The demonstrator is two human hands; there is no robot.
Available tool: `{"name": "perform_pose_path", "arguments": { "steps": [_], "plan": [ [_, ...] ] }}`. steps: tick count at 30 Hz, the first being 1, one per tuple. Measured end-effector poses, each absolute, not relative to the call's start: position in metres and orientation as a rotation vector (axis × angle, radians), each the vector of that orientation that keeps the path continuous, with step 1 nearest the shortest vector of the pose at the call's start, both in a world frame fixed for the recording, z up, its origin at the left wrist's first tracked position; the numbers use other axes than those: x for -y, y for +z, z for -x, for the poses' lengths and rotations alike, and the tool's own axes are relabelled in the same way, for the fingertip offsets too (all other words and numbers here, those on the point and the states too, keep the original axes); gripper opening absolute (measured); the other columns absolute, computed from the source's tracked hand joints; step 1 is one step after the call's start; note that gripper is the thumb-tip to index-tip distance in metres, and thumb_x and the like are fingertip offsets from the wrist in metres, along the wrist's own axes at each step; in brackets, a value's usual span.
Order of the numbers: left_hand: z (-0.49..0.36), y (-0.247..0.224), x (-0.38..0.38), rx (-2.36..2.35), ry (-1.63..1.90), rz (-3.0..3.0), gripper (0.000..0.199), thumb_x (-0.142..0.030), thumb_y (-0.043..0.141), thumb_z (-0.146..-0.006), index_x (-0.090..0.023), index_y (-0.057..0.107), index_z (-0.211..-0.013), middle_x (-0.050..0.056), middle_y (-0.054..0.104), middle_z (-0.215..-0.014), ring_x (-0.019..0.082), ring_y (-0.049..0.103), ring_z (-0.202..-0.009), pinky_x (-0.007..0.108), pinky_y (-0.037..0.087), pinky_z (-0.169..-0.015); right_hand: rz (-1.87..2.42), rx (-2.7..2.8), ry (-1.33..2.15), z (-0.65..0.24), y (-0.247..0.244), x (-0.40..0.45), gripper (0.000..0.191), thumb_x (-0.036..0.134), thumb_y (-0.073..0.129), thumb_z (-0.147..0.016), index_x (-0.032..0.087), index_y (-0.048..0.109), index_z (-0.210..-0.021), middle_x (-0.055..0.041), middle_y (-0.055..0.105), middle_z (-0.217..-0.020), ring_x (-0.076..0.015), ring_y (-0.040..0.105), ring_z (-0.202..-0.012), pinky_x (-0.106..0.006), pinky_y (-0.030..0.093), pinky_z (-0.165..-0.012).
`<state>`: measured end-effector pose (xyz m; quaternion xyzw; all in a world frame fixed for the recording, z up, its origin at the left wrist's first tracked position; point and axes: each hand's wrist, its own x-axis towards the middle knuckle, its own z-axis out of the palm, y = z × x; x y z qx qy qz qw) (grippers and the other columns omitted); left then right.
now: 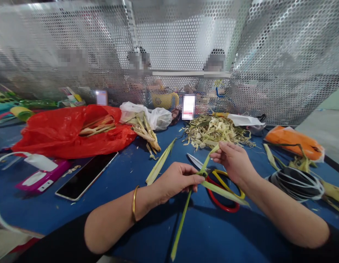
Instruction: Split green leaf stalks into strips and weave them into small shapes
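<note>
My left hand (180, 179) pinches a green leaf strip (182, 223) at a folded crossing, with one end hanging down toward the table's front and another pointing right. My right hand (235, 159) pinches the upper end of the strip, above and right of my left hand. Beneath the strips lie scissors with red and yellow handles (222, 206), their blades pointing up and left. A loose pale green leaf (161, 162) lies left of the scissors. Behind my right hand is a heap of leaf shreds (213, 129).
Left on the blue table (158, 233) are a red plastic bag (57, 128), a black phone (88, 177) and a magenta power strip (46, 179). At right lie an orange packet (293, 140) and a wire coil (297, 182). A perforated metal screen (180, 36) stands behind; people show through it.
</note>
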<state>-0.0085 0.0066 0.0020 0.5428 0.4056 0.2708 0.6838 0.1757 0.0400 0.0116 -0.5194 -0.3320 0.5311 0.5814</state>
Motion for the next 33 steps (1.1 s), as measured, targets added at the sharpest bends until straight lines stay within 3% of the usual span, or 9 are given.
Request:
{"name": "perform_pose_path", "arguments": {
  "steps": [4, 9, 15, 22, 27, 30, 33],
  "plan": [
    [0.008, -0.001, -0.006, -0.875, 0.586, -1.236, 0.017, -0.030, 0.069, -0.072, -0.014, 0.068, -0.072, 0.002, 0.065, -0.060, 0.006, 0.046, -0.046, 0.020, 0.033, -0.047, 1.210, 0.836, 1.271, -0.177, 0.008, -0.042, 0.026, 0.032, 0.072, -0.073, 0.018, 0.052, -0.065, 0.0025, 0.056, -0.056, -0.0117, 0.062, -0.051, -0.022, 0.048, -0.049],
    [0.010, -0.001, -0.013, -0.972, 0.763, -1.123, 0.019, -0.033, 0.067, -0.074, -0.014, 0.065, -0.071, 0.002, 0.066, -0.063, 0.004, 0.043, -0.044, 0.018, 0.028, -0.044, 1.332, 1.293, 1.194, -0.182, 0.016, -0.041, 0.026, 0.043, 0.062, -0.082, 0.019, 0.057, -0.091, -0.0019, 0.067, -0.078, -0.0150, 0.065, -0.065, -0.026, 0.048, -0.059],
    [0.013, -0.005, -0.022, -1.000, 0.843, -1.045, 0.022, -0.035, 0.067, -0.074, -0.014, 0.064, -0.071, 0.002, 0.066, -0.065, 0.003, 0.041, -0.042, 0.018, 0.023, -0.040, 1.249, 2.380, 0.615, -0.178, 0.021, -0.024, 0.026, 0.031, 0.047, -0.092, 0.020, 0.056, -0.071, 0.0016, 0.056, -0.062, -0.0122, 0.048, -0.058, -0.024, 0.033, -0.056],
    [0.009, -0.007, -0.022, -0.896, 1.023, -0.811, 0.019, -0.027, 0.071, -0.070, -0.012, 0.061, -0.066, 0.000, 0.060, -0.060, 0.002, 0.039, -0.042, 0.018, 0.022, -0.038, 0.954, 2.569, -0.046, -0.173, 0.003, -0.025, 0.032, 0.021, 0.033, -0.098, 0.017, 0.057, -0.078, -0.0024, 0.057, -0.066, -0.0133, 0.048, -0.060, -0.027, 0.034, -0.064],
    [0.012, -0.006, -0.025, -0.784, 0.945, -0.684, 0.014, -0.024, 0.071, -0.072, -0.012, 0.065, -0.075, -0.001, 0.060, -0.065, 0.001, 0.040, -0.045, 0.015, 0.024, -0.039, 0.997, 2.571, -0.138, -0.174, 0.000, -0.028, 0.033, 0.024, 0.034, -0.099, 0.017, 0.060, -0.079, -0.0028, 0.059, -0.067, -0.0138, 0.051, -0.061, -0.027, 0.038, -0.064],
    [0.013, -0.005, -0.027, -0.801, 0.975, -0.691, 0.013, -0.024, 0.070, -0.073, -0.012, 0.065, -0.074, 0.000, 0.061, -0.067, 0.002, 0.042, -0.045, 0.016, 0.027, -0.039, 0.993, 2.461, -0.261, -0.174, 0.002, -0.026, 0.025, 0.022, 0.039, -0.096, 0.016, 0.063, -0.100, -0.0089, 0.064, -0.086, -0.0188, 0.057, -0.076, -0.031, 0.043, -0.070],
    [0.013, -0.005, -0.027, -0.828, 1.007, -0.677, 0.013, -0.022, 0.071, -0.072, -0.011, 0.064, -0.071, 0.000, 0.060, -0.064, 0.002, 0.042, -0.044, 0.015, 0.027, -0.039, 0.826, 2.420, -0.401, -0.171, 0.006, -0.018, 0.030, 0.022, 0.048, -0.092, 0.017, 0.056, -0.121, -0.0118, 0.064, -0.099, -0.0224, 0.059, -0.087, -0.036, 0.045, -0.074]
  ]
}}
